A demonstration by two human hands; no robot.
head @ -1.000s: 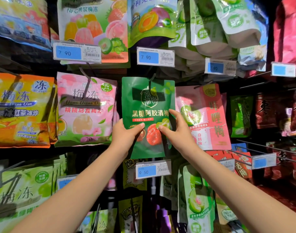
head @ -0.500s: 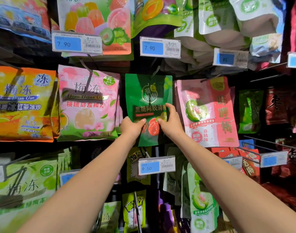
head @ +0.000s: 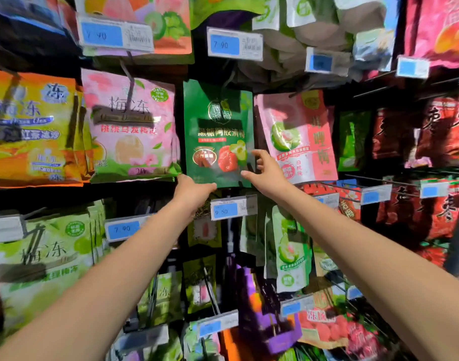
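Note:
A green snack pouch [head: 218, 131] with gold lettering and a red fruit picture hangs from a hook at the middle of the display. My left hand [head: 190, 192] is at its lower left corner. The thumb lies along the pouch's bottom edge and the fingers are hidden behind the hand. My right hand [head: 266, 173] is at the pouch's lower right edge with thumb and fingers spread, the fingertips by the edge, gripping nothing.
A pink pouch [head: 130, 123] hangs to the left and a pink-and-red pouch [head: 298, 136] to the right. A 9.50 price tag [head: 232, 209] sits just below my hands. Bare hooks [head: 353, 183] stick out at the right. More packed rows hang above and below.
Both hands have slid down the green pouch from its lower sides to its bottom edge. The right hand has let go and spread its fingers. The view has moved closer.

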